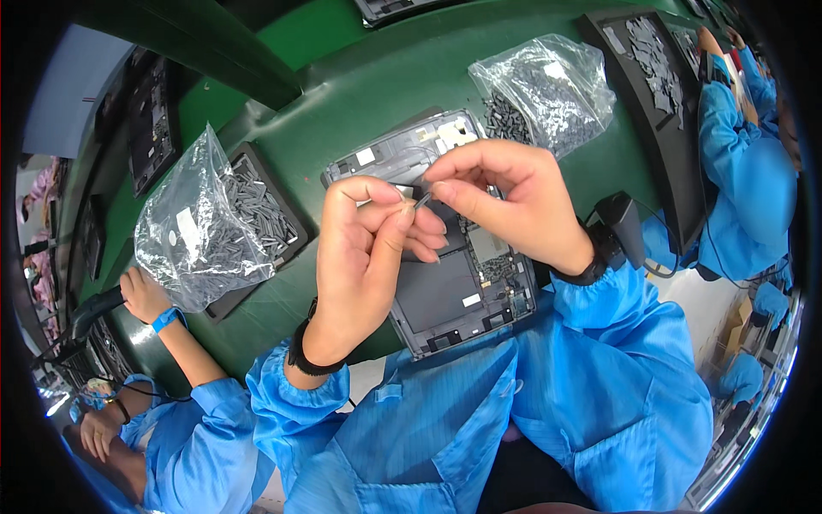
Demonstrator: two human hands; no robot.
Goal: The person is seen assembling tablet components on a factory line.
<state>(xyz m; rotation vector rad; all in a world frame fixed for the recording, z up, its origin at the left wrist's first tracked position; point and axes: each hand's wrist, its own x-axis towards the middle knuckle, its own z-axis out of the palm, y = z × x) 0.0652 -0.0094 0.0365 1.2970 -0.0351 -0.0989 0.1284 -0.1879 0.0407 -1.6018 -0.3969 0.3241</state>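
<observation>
Both my hands meet above an opened tablet-like device (432,295), whose dark inner housing and circuit board show below them. Between the thumb and fingers of my left hand (364,244) is a small dark strip (422,200). My right hand (514,201) pinches at the other end of the same strip, thumb and forefinger closed on it. Dark bands circle both my wrists. The device's upper part, with a white label, shows behind my fingers; its middle is partly hidden by my hands.
A clear bag (184,231) of small dark strips lies on a black tray (295,227) at left. Another bag (556,94) of small dark pieces sits far right of the device. A long black tray (638,128) holds grey pieces. A co-worker's hand (144,293) rests near the left bag.
</observation>
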